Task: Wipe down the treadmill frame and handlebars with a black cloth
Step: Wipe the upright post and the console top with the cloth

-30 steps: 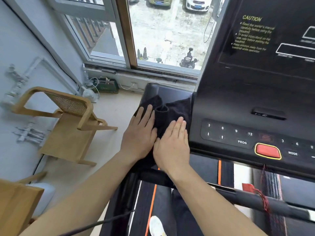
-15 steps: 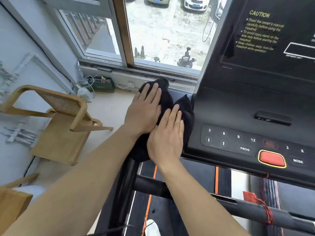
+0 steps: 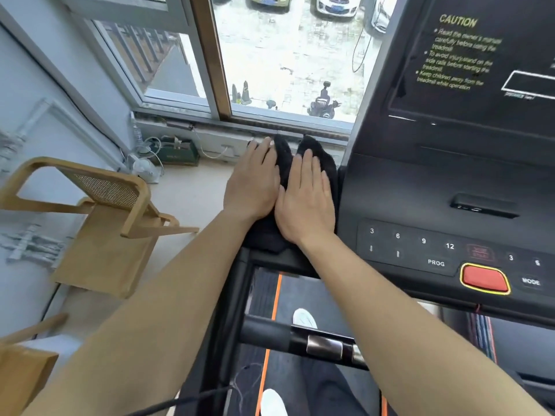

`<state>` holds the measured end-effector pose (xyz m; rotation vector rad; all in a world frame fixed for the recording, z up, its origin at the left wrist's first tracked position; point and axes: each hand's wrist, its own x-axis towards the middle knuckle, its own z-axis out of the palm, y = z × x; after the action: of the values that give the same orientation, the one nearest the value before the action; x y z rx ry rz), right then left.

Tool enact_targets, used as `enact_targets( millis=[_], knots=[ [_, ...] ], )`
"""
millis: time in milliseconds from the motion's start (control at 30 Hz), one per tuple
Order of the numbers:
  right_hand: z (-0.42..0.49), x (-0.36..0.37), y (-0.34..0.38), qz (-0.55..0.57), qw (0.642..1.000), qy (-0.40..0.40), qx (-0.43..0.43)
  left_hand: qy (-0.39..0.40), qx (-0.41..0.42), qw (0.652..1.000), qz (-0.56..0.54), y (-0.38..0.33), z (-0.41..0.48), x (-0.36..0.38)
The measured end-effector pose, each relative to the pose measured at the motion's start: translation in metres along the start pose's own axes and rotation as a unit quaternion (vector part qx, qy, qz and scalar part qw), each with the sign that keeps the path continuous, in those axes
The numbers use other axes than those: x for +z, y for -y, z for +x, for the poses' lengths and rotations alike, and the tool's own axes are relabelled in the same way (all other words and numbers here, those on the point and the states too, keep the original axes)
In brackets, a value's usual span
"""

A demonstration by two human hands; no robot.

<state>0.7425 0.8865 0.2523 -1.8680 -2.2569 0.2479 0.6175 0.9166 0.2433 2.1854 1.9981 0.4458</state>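
Note:
A black cloth [image 3: 285,163] lies over the left side panel of the treadmill frame, just left of the black console [image 3: 435,187]. My left hand [image 3: 252,184] and my right hand [image 3: 306,199] press flat on the cloth side by side, fingers stretched forward and pointing at the window. The cloth's far end sticks out past my fingertips; its near end bunches below my palms. A black handlebar [image 3: 270,331] with a metal sensor plate crosses below my forearms.
A wooden chair [image 3: 105,217] stands on the floor to the left. Another wooden piece [image 3: 21,376] sits at the lower left. The window sill [image 3: 240,124] lies straight ahead. A red stop button [image 3: 483,279] is on the console. The treadmill belt with orange stripes and my shoes lie below.
Both hands have pushed the cloth forward along the side panel toward the window. The hands have drawn level, flat and close together, and the view has tilted down.

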Motion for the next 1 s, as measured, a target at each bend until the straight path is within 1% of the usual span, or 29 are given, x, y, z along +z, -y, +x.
enact_targets(
  millis=[100, 200, 267, 333, 400, 467, 567, 633, 667, 733, 833, 933, 1000],
  knots=[
    [-0.045, -0.001, 0.001, -0.015, 0.998, 0.042, -0.037, 0.026, -0.005, 1.000, 0.006, -0.006, -0.046, -0.004],
    [-0.073, -0.003, 0.007, -0.017, 0.998, 0.042, -0.041, 0.035, -0.023, 0.999, -0.012, -0.011, -0.080, -0.007],
    [-0.086, -0.008, 0.008, 0.008, 0.999, 0.026, -0.040, 0.029, -0.064, 0.994, -0.088, -0.013, -0.091, -0.014],
    [-0.099, -0.013, 0.007, 0.039, 0.998, -0.011, -0.041, 0.011, -0.123, 0.979, -0.165, -0.018, -0.099, -0.021],
    [-0.108, -0.014, 0.007, 0.055, 0.998, -0.030, -0.031, 0.015, -0.165, 0.968, -0.188, -0.025, -0.103, -0.027],
    [-0.106, -0.020, 0.014, 0.088, 0.996, 0.001, -0.013, 0.053, -0.190, 0.963, -0.182, -0.023, -0.099, -0.027],
    [-0.080, -0.038, 0.026, 0.183, 0.978, 0.094, 0.044, 0.083, -0.257, 0.938, -0.215, -0.014, -0.083, -0.034],
    [-0.068, -0.046, 0.029, 0.190, 0.970, 0.133, 0.066, 0.113, -0.276, 0.932, -0.208, -0.014, -0.073, -0.040],
    [-0.067, -0.046, 0.027, 0.170, 0.975, 0.135, 0.052, 0.119, -0.279, 0.932, -0.201, -0.016, -0.068, -0.042],
    [-0.070, -0.042, 0.019, 0.114, 0.987, 0.113, -0.004, 0.123, -0.280, 0.933, -0.192, -0.021, -0.062, -0.045],
    [-0.072, -0.035, -0.007, 0.040, 0.993, 0.082, -0.081, 0.132, -0.275, 0.935, -0.181, -0.027, -0.066, -0.041],
    [-0.060, -0.045, -0.034, -0.071, 0.976, 0.083, -0.187, 0.133, -0.279, 0.941, -0.136, -0.038, -0.082, -0.036],
    [-0.055, -0.055, -0.041, -0.114, 0.962, 0.080, -0.236, 0.124, -0.294, 0.942, -0.098, -0.048, -0.087, -0.033]
  ],
)
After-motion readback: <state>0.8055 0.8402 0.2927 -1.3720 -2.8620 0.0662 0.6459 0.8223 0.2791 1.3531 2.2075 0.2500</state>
